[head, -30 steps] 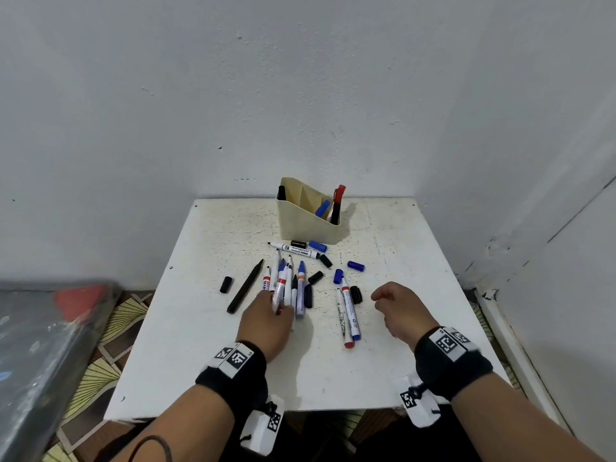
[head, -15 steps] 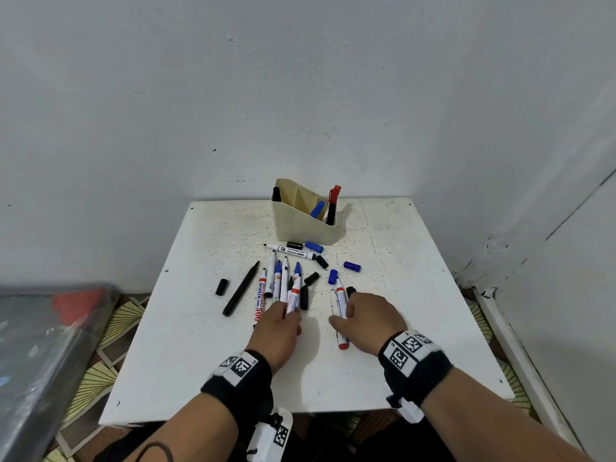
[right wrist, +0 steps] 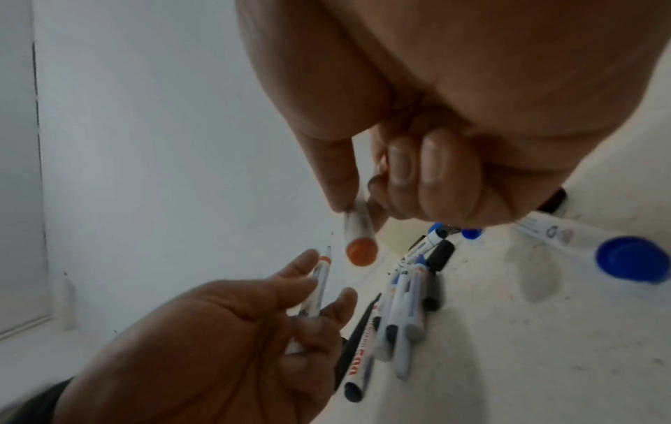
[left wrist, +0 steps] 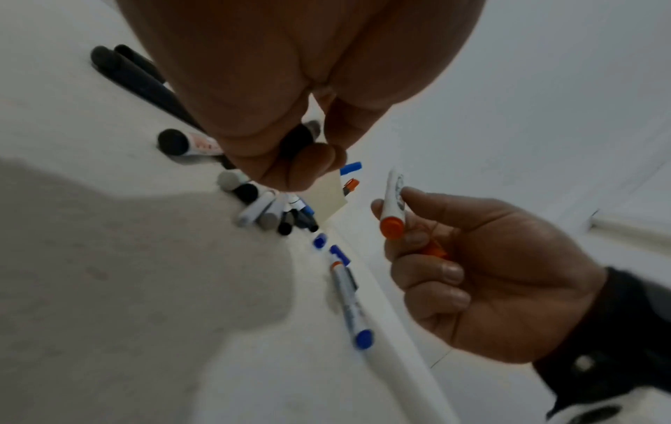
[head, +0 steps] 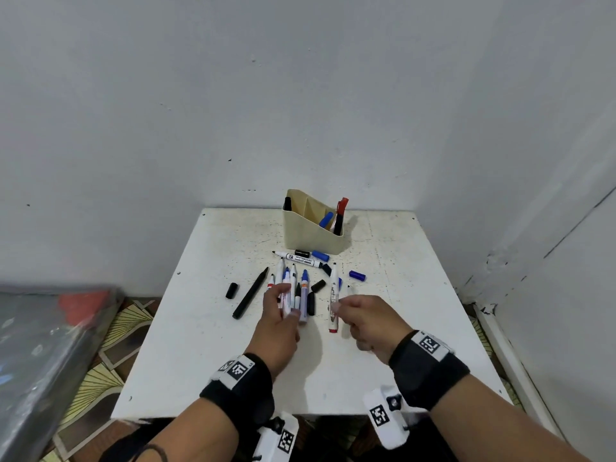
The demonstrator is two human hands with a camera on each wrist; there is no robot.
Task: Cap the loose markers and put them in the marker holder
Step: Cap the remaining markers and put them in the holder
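Bare counter point(head: 206, 345) spreads lower left, below the pile. My right hand point(head: 373, 323) pinches a red-ended marker point(head: 333, 300); my left hand point(head: 278, 315) pinches another marker point(right wrist: 319, 282).

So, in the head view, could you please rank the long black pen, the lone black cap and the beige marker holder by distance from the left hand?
1. Long black pen, just left of the left hand.
2. Lone black cap, further left.
3. Beige marker holder, at the table's back.
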